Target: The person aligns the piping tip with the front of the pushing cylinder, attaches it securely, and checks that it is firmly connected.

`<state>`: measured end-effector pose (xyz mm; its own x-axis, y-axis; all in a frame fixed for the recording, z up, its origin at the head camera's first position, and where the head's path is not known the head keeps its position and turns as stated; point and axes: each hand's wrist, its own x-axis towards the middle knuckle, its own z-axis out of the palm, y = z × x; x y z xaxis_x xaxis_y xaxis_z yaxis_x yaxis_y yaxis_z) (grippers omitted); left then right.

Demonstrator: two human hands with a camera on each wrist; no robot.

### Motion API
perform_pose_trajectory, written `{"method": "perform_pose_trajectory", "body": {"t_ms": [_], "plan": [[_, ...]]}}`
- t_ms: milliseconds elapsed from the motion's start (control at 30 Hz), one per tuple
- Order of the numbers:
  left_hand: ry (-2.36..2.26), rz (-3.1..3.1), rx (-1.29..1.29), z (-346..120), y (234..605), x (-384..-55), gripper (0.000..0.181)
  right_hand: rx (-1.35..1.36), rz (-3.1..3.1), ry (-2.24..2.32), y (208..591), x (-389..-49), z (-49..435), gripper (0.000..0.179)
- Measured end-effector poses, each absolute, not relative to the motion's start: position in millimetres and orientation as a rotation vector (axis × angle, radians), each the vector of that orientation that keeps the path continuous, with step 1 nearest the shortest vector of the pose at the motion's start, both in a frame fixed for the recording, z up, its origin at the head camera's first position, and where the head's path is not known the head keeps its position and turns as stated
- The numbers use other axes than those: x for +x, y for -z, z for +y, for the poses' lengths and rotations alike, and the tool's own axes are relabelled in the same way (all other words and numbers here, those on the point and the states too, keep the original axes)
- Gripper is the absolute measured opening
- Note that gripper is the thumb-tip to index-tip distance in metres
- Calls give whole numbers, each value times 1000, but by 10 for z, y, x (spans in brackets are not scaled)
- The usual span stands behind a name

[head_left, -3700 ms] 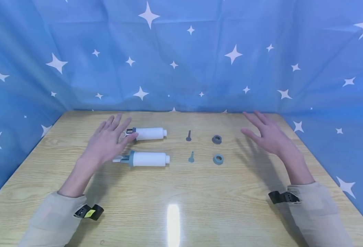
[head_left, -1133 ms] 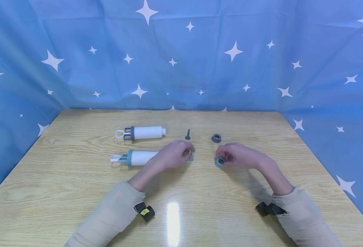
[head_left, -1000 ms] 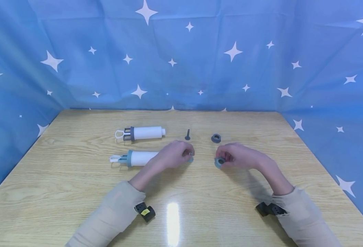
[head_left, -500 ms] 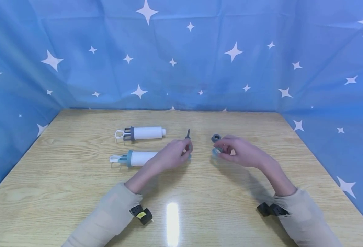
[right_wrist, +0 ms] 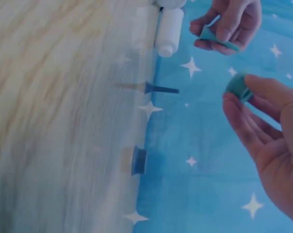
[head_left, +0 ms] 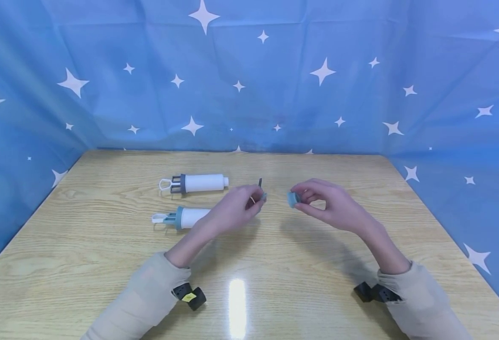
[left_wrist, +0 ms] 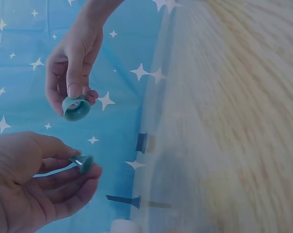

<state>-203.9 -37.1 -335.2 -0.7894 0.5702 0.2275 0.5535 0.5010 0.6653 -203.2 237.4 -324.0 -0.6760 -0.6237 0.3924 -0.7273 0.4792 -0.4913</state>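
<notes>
Worktop (head_left: 117,278) bearing two white tubes (head_left: 204,182), insides not visible, the nearer partly covered by the left grip (head_left: 232,208). Right grip (head_left: 329,203) pinches a raised teal ring (head_left: 292,199); left grip, a raised teal peg (left_wrist: 85,164). Dark peg (head_left: 260,182), partly hidden.

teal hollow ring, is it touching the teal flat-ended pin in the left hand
Apart: the left wrist view shows blue cloth between the teal hollow ring, pinched by the right hand, and the teal flat-ended pin in the left hand.
</notes>
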Motion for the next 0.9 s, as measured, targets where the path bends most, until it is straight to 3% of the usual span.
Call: {"method": "perform_pose_trajectory", "body": {"t_ms": [900], "plan": [[-1378,2636,1310,-316,3175,-1868,16,1292,-2352,-1099,3116,-1849,2175,40]]}}
